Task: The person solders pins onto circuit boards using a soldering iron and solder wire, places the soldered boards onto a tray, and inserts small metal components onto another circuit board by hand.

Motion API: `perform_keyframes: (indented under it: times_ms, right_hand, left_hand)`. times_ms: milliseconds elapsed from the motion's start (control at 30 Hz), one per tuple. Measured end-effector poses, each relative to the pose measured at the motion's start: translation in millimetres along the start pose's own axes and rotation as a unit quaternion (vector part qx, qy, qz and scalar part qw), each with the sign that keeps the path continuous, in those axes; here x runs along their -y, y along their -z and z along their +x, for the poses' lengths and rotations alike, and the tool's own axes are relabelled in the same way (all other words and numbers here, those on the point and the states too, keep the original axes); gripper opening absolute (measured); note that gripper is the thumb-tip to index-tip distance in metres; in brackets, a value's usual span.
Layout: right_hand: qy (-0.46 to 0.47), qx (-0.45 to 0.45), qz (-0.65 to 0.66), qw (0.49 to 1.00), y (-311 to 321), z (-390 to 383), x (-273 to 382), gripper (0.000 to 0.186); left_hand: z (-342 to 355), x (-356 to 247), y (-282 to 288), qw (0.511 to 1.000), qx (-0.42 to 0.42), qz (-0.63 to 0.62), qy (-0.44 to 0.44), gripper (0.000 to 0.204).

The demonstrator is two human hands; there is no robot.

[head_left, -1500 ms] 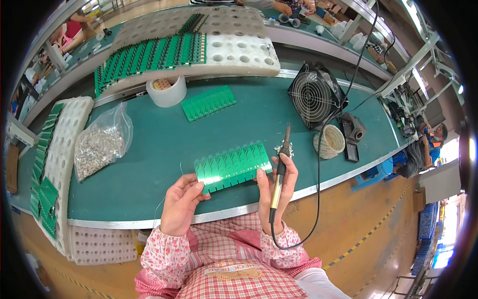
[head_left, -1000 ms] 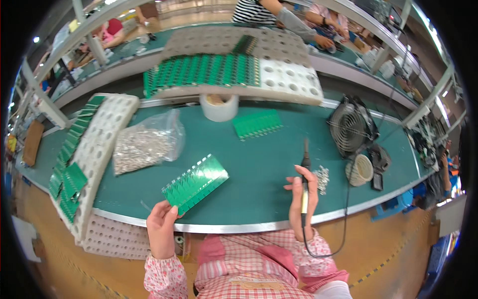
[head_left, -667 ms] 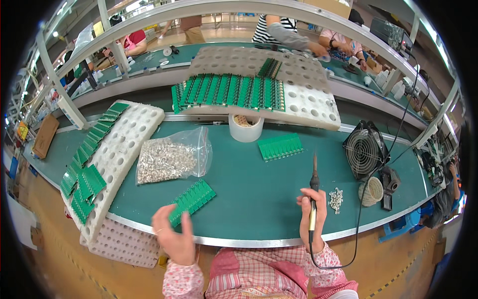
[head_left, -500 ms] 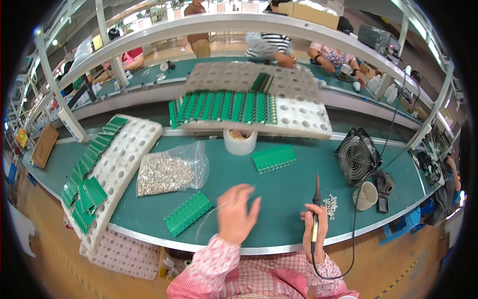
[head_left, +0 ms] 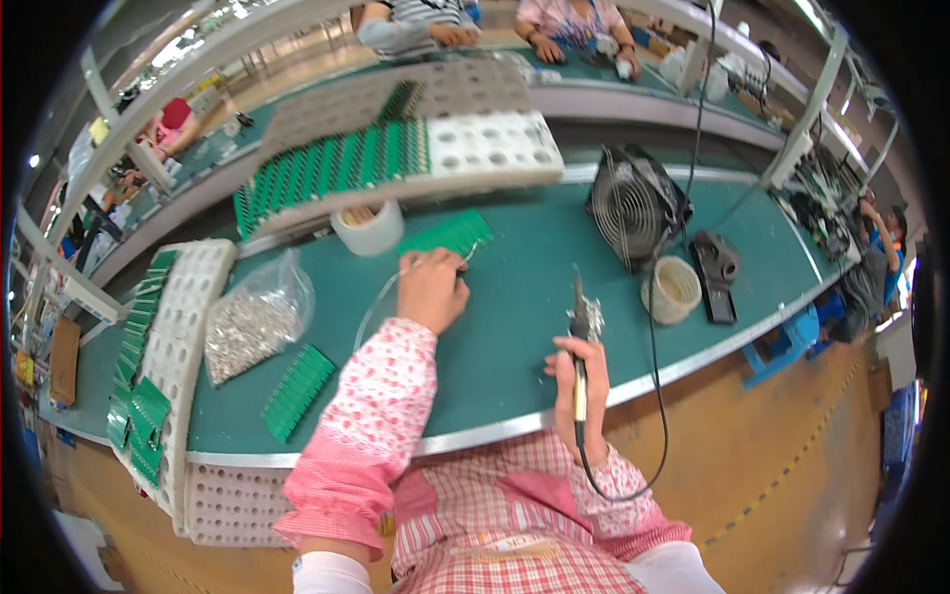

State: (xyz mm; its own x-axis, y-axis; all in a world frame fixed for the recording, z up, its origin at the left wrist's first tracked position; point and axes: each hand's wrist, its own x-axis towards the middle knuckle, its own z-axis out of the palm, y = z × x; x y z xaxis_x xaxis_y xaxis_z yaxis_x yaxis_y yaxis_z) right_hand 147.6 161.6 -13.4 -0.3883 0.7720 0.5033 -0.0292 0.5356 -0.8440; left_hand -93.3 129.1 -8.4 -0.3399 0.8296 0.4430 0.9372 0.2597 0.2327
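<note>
My left hand (head_left: pixel 431 293) reaches up to a green circuit board panel (head_left: pixel 450 234) lying on the bench. Its fingers are closed on a thin, pale solder wire (head_left: pixel 370 313), which loops down beside my sleeve; its free end pokes out over the board's near edge. Whether the fingers touch the board I cannot tell. A soldering iron (head_left: pixel 580 391) rests in my right hand (head_left: pixel 595 384), gripped like a pen with its tip pointing up and away. Just beyond that hand is a small pile of silvery metal parts (head_left: pixel 595 315).
White foam trays hold rows of green boards, one at the back (head_left: pixel 495 144), one at left (head_left: pixel 183 337). On the bench are a white roll (head_left: pixel 368 238), bag of metal parts (head_left: pixel 247 332), another board panel (head_left: pixel 299 392), black fan (head_left: pixel 625 218) and cup (head_left: pixel 673 292). The iron's cord hangs right.
My left hand has moved forward to the far board panel, its fingers closing together with the wire. The whole view has turned and shifted. My right hand still holds the iron.
</note>
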Motion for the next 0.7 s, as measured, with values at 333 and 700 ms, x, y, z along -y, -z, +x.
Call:
perform_keyframes:
  times_ms: [333, 700]
  right_hand:
    - [-0.031, -0.02, 0.035, 0.999, 0.9, -5.2, -2.3, 0.013]
    - [0.02, 0.065, -0.124, 0.99, -3.4, 3.0, 14.2, 0.033]
  left_hand:
    - [37.5, 12.1, -9.4, 0.984, 0.037, 0.096, 0.146, 0.039]
    - [-63.5, -63.7, 68.8, 0.983, 0.081, -0.105, -0.13, 0.024]
